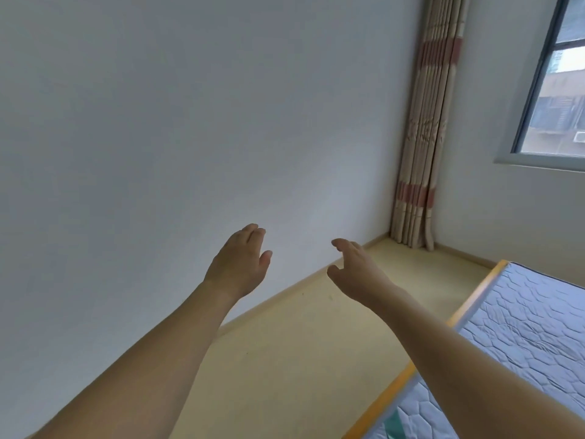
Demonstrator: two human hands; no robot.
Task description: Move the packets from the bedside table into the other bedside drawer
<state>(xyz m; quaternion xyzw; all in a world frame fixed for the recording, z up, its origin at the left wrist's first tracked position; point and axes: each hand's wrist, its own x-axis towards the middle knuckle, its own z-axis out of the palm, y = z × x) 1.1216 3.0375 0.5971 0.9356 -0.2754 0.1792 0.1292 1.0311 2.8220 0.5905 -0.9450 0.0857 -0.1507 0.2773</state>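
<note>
Both my arms reach forward in mid-air with nothing in them. My left hand [242, 261] is held out in front of the white wall, fingers relaxed and slightly bent. My right hand [356, 269] hangs beside it over the floor, fingers loose and apart. No packets, bedside table or drawer are in view.
A bare white wall [158, 137] fills the left. Yellowish floor [300, 343] runs along it to a corner with a beige striped curtain [421, 137]. A bed with a quilted mattress [522, 327] and wooden edge lies at the lower right. A window [557, 90] is at the upper right.
</note>
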